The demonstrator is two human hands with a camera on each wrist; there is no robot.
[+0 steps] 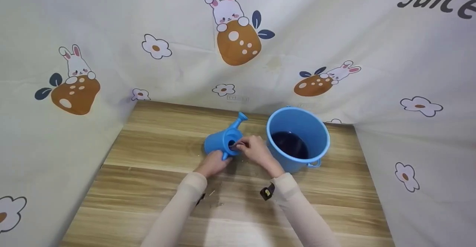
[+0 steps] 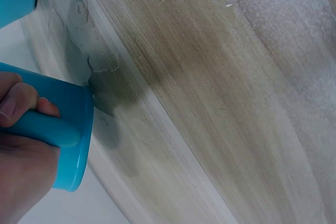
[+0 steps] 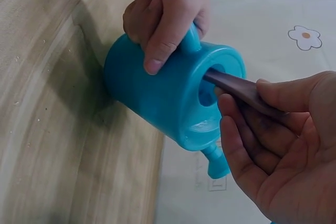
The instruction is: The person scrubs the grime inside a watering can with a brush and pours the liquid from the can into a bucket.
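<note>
A small blue watering can [image 1: 217, 141] is in the middle of the table in the head view, its spout pointing to the back right. My left hand [image 1: 215, 162] grips its handle, fingers curled round it in the left wrist view. Between thumb and fingers, my right hand [image 1: 256, 152] pinches a smooth, dark brown flat piece [image 3: 239, 88]. One end of that piece goes into the round opening in the can's top and is hidden inside; I cannot tell what it is.
To the right of the can stands a large blue bucket [image 1: 321, 128] with dark liquid [image 1: 289, 144] at the bottom. Wet patches [image 2: 102, 59] and small white bits mark the wooden table [image 1: 148, 139]. Printed cloth [image 1: 178, 72] surrounds the table at the back and sides.
</note>
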